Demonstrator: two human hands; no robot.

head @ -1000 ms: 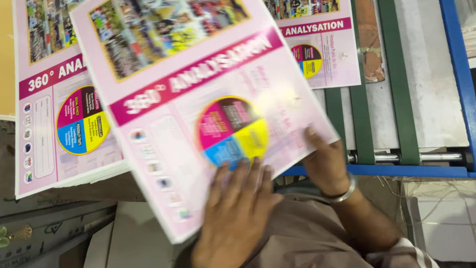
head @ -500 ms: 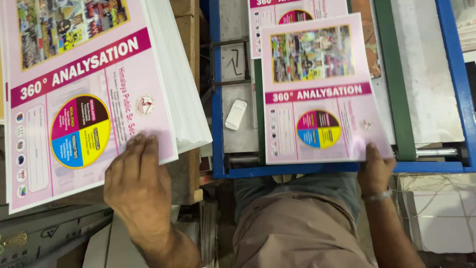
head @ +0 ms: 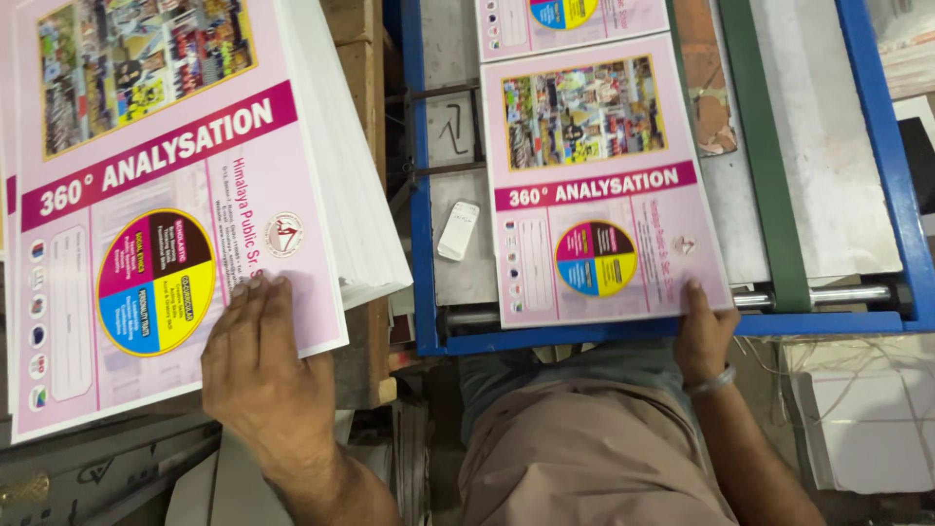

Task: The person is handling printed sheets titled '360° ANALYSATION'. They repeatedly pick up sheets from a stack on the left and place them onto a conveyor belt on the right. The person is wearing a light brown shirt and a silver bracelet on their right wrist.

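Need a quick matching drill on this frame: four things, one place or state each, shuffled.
1. left hand
2. right hand
3. small white rectangular object
4. green belt strip

a. lies on the grey bed between stack and sheet
b. flat on the tall stack of pink printed sheets
c. at the lower right corner of the single pink printed sheet
d. runs lengthwise right of that sheet

Pairs: 1-b, 2-c, 3-a, 4-d

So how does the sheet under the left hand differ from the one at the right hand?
The left sheet tops a thick white stack and lies tilted; the right sheet lies single and nearly square on the blue-framed table. The left hand rests flat on its sheet; the right hand touches only the other's bottom corner. Both are pink with the same print.
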